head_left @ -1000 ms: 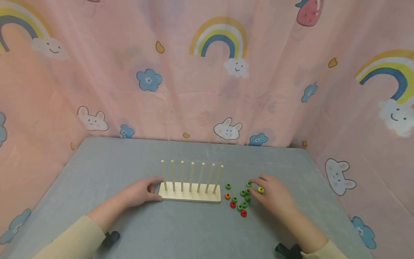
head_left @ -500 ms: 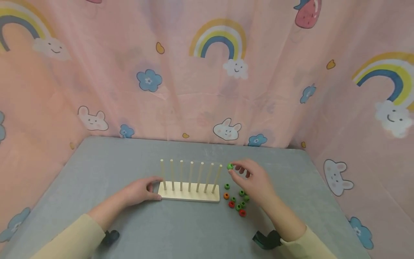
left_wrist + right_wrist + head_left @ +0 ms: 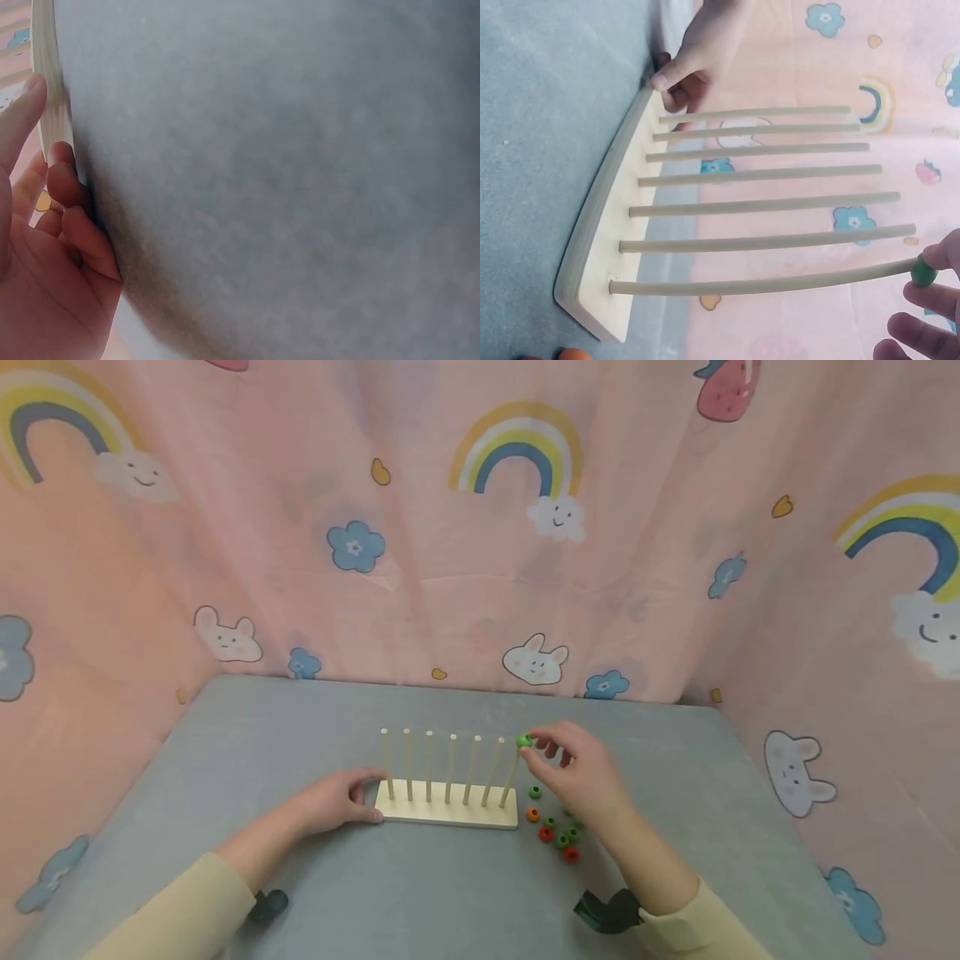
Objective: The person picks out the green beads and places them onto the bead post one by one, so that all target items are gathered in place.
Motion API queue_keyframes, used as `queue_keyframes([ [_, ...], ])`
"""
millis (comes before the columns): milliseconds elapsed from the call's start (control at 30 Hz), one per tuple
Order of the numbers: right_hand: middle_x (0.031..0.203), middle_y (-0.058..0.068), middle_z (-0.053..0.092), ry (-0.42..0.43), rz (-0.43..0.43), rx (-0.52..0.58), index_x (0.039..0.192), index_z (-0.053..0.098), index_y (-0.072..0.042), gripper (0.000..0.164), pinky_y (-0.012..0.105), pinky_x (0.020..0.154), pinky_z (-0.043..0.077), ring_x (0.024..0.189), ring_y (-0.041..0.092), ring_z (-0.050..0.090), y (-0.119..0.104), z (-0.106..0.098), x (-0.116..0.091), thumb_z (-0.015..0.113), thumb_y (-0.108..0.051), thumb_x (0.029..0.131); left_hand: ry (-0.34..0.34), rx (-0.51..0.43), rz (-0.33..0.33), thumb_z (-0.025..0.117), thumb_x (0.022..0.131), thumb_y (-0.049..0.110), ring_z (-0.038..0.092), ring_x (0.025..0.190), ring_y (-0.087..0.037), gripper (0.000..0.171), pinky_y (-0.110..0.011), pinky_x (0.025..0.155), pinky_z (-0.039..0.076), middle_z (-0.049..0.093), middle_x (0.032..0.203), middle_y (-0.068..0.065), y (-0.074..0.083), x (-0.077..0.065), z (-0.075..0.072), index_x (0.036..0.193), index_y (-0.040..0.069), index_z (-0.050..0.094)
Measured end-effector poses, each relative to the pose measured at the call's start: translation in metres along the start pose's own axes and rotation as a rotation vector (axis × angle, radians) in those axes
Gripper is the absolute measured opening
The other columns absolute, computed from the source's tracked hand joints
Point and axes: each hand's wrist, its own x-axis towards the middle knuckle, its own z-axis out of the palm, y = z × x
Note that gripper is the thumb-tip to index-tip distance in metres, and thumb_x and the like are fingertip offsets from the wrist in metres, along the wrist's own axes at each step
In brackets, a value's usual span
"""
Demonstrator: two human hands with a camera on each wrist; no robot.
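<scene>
A pale wooden pegboard (image 3: 447, 812) with several upright pegs stands on the grey table. My left hand (image 3: 334, 802) grips its left end between thumb and fingers, which the left wrist view shows close up along the wood (image 3: 52, 90). My right hand (image 3: 576, 770) pinches a green bead (image 3: 923, 271) between thumb and fingertip at the top of the rightmost peg (image 3: 765, 286). In the right wrist view the bead sits right at that peg's tip. The other pegs bear no beads.
Loose beads lie right of the pegboard: several green ones (image 3: 535, 792), an orange bead (image 3: 533, 814) and two red beads (image 3: 572, 854). My right forearm overlaps part of this group. A pink printed curtain (image 3: 420, 610) hangs behind the table (image 3: 360, 893).
My right hand has picked a green bead from the loose group, lifted it and moved it left to the rightmost peg's top. My left hand keeps its hold on the pegboard.
</scene>
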Motion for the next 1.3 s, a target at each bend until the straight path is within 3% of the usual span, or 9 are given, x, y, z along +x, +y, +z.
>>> queue_keyframes([
  [333, 0.093, -0.003, 0.062, 0.005, -0.018, -0.041, 0.108, 0.074, -0.019, 0.018, 0.035, 0.072, 0.046, 0.086, 0.017, 0.053, -0.003, 0.005, -0.001, 0.073, -0.024, 0.091, -0.004, -0.011, 0.023, 0.084, 0.08, 0.03, 0.047, 0.064, -0.015, 0.067, -0.032, 0.06, 0.036, 0.053, 0.072, -0.001, 0.0, -0.001, -0.001, 0.137, 0.009, 0.057],
  [567, 0.094, -0.003, 0.064, -0.042, -0.003, -0.076, 0.11, 0.074, -0.018, 0.021, 0.035, 0.072, 0.047, 0.087, 0.021, 0.055, 0.001, 0.009, -0.002, 0.074, -0.025, 0.09, -0.002, -0.012, 0.016, 0.084, 0.079, 0.029, 0.047, 0.064, -0.015, 0.067, -0.032, 0.06, 0.036, 0.053, 0.072, -0.001, 0.001, -0.002, -0.002, 0.137, 0.009, 0.058],
  [967, 0.091, -0.001, 0.063, -0.198, 0.004, -0.226, 0.099, 0.073, -0.017, 0.018, 0.033, 0.068, 0.046, 0.084, 0.02, 0.058, 0.02, 0.032, -0.007, 0.077, -0.029, 0.087, -0.006, 0.016, 0.007, 0.083, 0.08, 0.029, 0.046, 0.064, -0.014, 0.065, -0.032, 0.06, 0.036, 0.053, 0.072, 0.0, 0.005, -0.004, -0.003, 0.136, 0.008, 0.058],
  [1300, 0.08, -0.007, 0.053, -0.374, 0.078, -0.345, 0.09, 0.073, -0.024, 0.016, 0.032, 0.065, 0.043, 0.073, 0.013, 0.048, 0.04, 0.059, -0.006, 0.079, -0.036, 0.083, -0.006, 0.013, 0.007, 0.083, 0.08, 0.03, 0.046, 0.065, -0.015, 0.065, -0.033, 0.06, 0.036, 0.052, 0.072, -0.001, 0.005, -0.003, -0.003, 0.136, 0.009, 0.058],
])
